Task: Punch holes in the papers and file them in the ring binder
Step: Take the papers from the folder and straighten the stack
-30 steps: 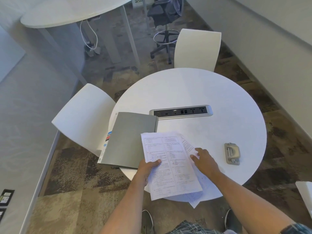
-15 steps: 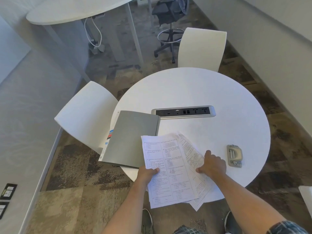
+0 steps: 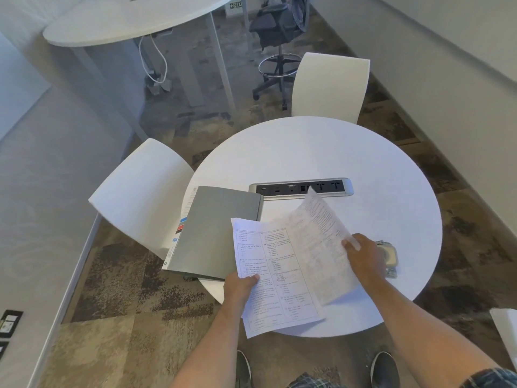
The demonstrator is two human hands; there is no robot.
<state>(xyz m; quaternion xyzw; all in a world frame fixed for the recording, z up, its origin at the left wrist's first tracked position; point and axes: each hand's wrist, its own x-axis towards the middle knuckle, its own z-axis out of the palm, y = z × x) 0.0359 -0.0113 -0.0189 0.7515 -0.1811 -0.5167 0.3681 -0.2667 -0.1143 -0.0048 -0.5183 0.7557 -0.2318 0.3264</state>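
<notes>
2 shoes (image 3: 242,371) are showing at the bottom edge, on the patterned carpet (image 3: 117,326), with the person's forearms reaching forward above them. The left hand (image 3: 240,287) is pinching the lower left edge of a printed sheet (image 3: 277,275), thumb on top, and that sheet is overhanging the near rim of the round white table (image 3: 321,152). The right hand (image 3: 363,257) is gripping the right side of a second sheet (image 3: 321,233), which is curling upward and leaning tilted over the first one; its far corner is reaching up in front of the power strip. Just beyond the right hand's knuckles, the metal hole punch (image 3: 389,257) is lying on the table, partly hidden by the hand. To the left of the papers, the grey ring binder (image 3: 215,233) is lying closed, its near left corner jutting past the table rim and coloured tabs peeking out along its left side. Farther back, a silver power strip (image 3: 300,187) is sitting recessed in the middle of the tabletop. 2 white chairs are standing at the table, 1 on the left (image 3: 140,197) and 1 at the far side (image 3: 330,88). Beyond them, a black office chair (image 3: 275,32) is standing near another white table (image 3: 134,21).
</notes>
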